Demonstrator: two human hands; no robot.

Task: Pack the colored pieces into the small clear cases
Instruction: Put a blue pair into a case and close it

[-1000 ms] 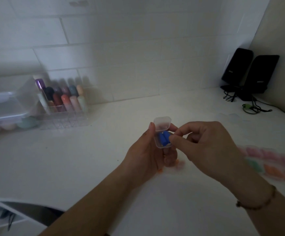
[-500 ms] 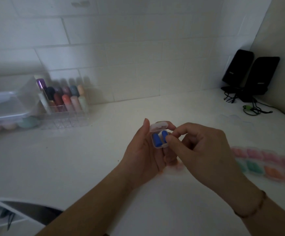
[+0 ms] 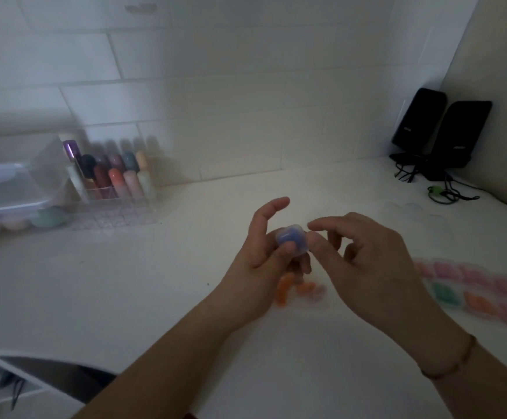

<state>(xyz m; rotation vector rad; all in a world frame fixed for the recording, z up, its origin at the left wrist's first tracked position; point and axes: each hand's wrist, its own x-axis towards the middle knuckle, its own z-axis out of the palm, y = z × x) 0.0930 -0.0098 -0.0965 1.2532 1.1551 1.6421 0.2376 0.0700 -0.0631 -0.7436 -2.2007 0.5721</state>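
While the left hand [image 3: 258, 258] pinches the small clear case [image 3: 293, 241] with blue pieces inside (lid looks down, though blurred), the right hand [image 3: 364, 264] touches its right side with loosely curled fingers. Below the case, orange pieces [image 3: 285, 289] lie on the white counter [image 3: 125, 282].

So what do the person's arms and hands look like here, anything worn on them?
Both forearms are bare, with no sleeves showing up to the frame's lower edge. The left hand has no glove, ring or watch that can be seen. The right hand is also ungloved; a thin beaded bracelet, brownish in this dim light, circles its wrist. The picture is blurred, so finer details such as nails cannot be told.
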